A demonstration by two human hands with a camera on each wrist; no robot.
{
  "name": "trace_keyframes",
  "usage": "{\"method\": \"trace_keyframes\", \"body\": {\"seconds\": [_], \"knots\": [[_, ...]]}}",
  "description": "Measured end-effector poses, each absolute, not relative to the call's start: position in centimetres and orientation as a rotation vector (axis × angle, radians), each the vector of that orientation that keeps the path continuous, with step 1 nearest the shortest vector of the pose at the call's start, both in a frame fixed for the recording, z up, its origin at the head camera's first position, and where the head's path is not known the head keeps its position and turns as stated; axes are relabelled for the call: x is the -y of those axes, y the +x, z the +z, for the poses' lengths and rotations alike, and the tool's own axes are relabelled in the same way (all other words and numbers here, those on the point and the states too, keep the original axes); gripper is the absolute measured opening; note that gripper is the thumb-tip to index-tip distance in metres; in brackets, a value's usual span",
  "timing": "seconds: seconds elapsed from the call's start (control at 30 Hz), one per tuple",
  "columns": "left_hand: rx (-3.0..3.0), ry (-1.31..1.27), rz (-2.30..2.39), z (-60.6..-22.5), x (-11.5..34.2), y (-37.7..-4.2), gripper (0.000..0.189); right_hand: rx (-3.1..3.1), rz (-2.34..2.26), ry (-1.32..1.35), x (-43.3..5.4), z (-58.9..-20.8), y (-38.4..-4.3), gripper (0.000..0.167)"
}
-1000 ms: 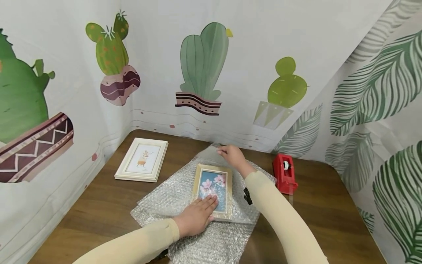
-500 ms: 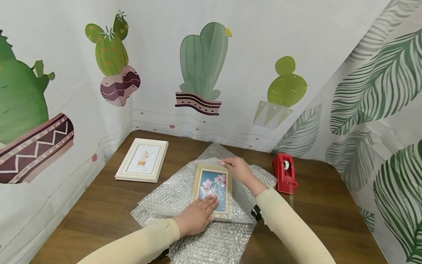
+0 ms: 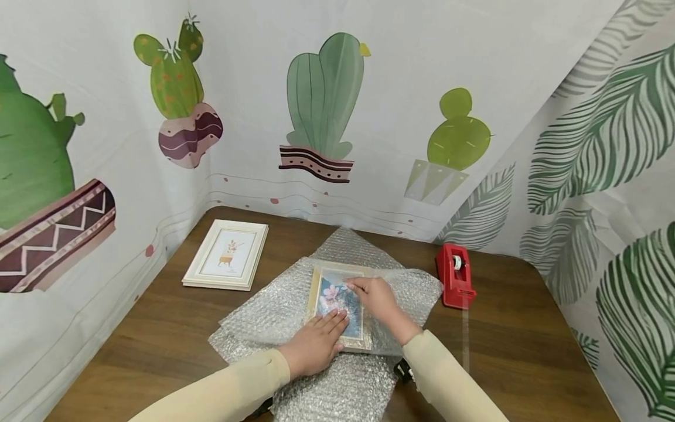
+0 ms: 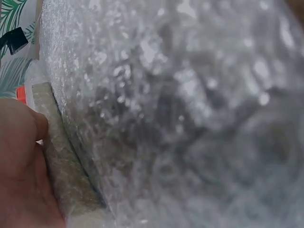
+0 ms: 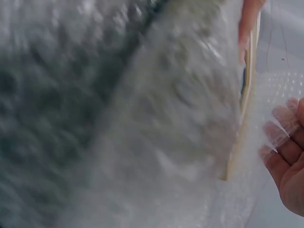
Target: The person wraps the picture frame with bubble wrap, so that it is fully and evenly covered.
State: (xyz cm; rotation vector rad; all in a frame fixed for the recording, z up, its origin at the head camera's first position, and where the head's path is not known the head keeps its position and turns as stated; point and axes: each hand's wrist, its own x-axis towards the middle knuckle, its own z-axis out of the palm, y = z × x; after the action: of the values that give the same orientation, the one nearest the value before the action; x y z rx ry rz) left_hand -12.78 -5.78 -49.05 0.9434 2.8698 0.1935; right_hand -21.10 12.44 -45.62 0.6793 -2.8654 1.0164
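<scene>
A gold-rimmed picture frame [image 3: 314, 296] with pink flowers on blue lies on a sheet of bubble wrap [image 3: 337, 390], parts of which are folded over it. My left hand [image 3: 315, 347] rests flat on the frame's lower part, fingers straight, over the wrap. With thumb and fingers, my right hand [image 3: 379, 300] pinches a flap of the wrap above the frame's upper right. In the left wrist view, the left hand [image 4: 21, 166] is beside the wrapped frame edge [image 4: 69, 161]. The right wrist view has the right hand's fingertips [image 5: 273, 135] seen through clear wrap.
A cream picture frame [image 3: 190, 272] with a plant drawing lies at the back left. On the right stands a red tape dispenser [image 3: 449, 287], a strip of tape [image 3: 466, 340] hanging from its front. Printed fabric [image 3: 390, 117] hangs behind the wooden table [image 3: 527, 328].
My right hand has drawn the far flap of bubble wrap toward me, from beyond the frame to over its upper part. The left hand has stayed in place.
</scene>
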Motion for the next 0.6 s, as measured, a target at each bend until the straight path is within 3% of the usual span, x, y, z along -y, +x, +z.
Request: {"method": "trace_keyframes", "body": {"seconds": [0.6], "knots": [[-2.815, 0.893, 0.24, -47.6, 5.6, -12.3, 0.055, 2.863, 0.699, 0.863, -12.2, -48.2, -19.7, 0.026]]}}
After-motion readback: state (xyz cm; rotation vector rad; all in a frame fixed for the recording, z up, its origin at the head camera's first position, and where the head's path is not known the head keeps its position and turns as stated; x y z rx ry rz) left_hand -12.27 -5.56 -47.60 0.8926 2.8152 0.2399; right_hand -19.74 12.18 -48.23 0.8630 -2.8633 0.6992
